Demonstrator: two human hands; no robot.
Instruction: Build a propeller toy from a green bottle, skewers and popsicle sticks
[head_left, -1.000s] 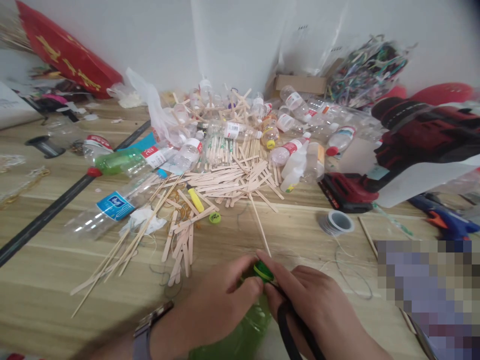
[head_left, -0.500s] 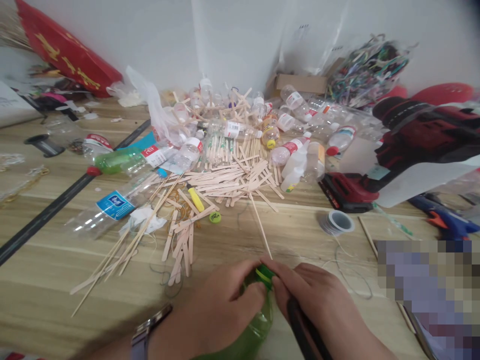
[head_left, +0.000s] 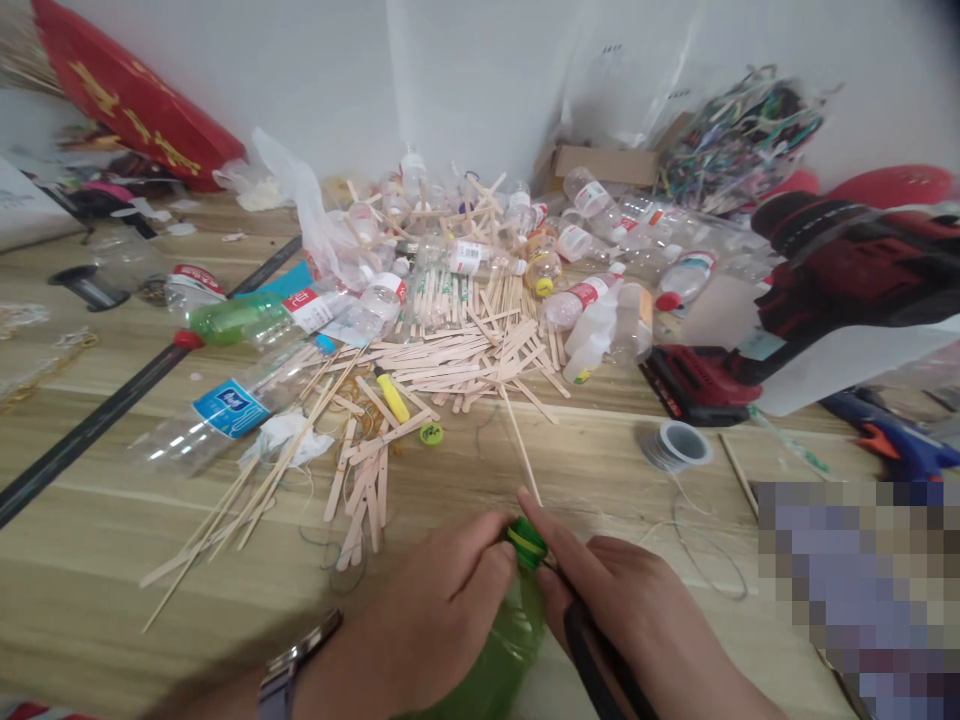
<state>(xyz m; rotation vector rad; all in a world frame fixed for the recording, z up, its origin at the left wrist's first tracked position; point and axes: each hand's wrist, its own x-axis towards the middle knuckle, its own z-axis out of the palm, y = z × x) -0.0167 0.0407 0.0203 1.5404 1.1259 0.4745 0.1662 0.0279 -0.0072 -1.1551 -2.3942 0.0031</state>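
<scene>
At the bottom centre, a green plastic bottle (head_left: 510, 640) is gripped near its neck by my left hand (head_left: 442, 610), thumb and fingers closed round it. Its green cap (head_left: 526, 543) shows between my two hands. My right hand (head_left: 637, 600) is wrapped round a tool with two black handles (head_left: 600, 655); the tool's head is mostly hidden by the fingers beside the bottle neck. The right index finger is stretched forward past the cap. A thin wooden stick (head_left: 519, 440) lies just beyond that fingertip.
Flat wooden sticks (head_left: 442, 360) lie heaped mid-table, with several plastic bottles (head_left: 469, 258) behind. A red cordless drill (head_left: 832, 290) stands at right, near a wire spool (head_left: 677, 446) and a blue glue gun (head_left: 892, 435). A dark bar (head_left: 97, 430) crosses the left.
My right index finger has lifted and straightened off the cap, so more of the cap shows. The black handles have shifted slightly left. My left hand still grips the bottle.
</scene>
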